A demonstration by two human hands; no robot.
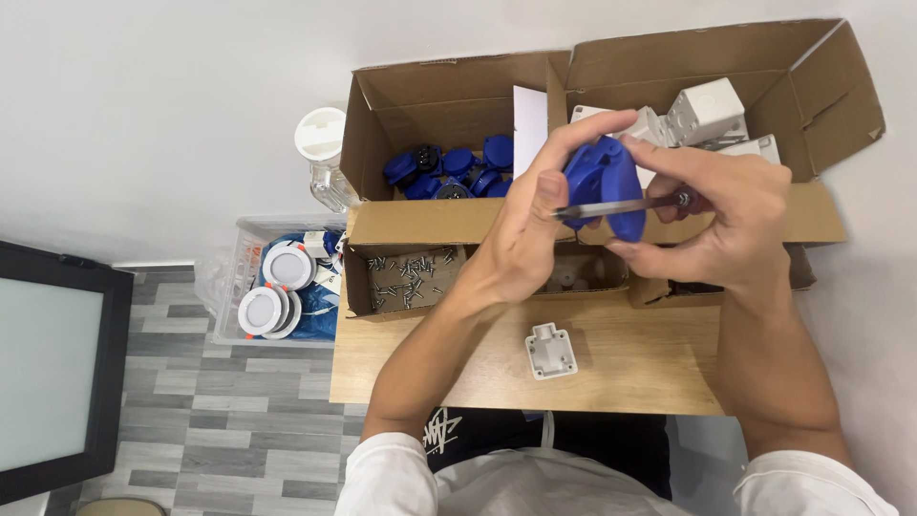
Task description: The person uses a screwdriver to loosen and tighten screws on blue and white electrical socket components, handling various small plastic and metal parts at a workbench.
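Fingers of the left hand clamped the blue plastic part in the upper middle of the frame, steadying it above the cardboard box so the right hand, closed around a screwdriver, could press its tip in.

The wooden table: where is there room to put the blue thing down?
The table is bare in front, left and right of the small white part. Behind it is crowded: the box of screws, the box of blue parts and the box of white parts fill the back.
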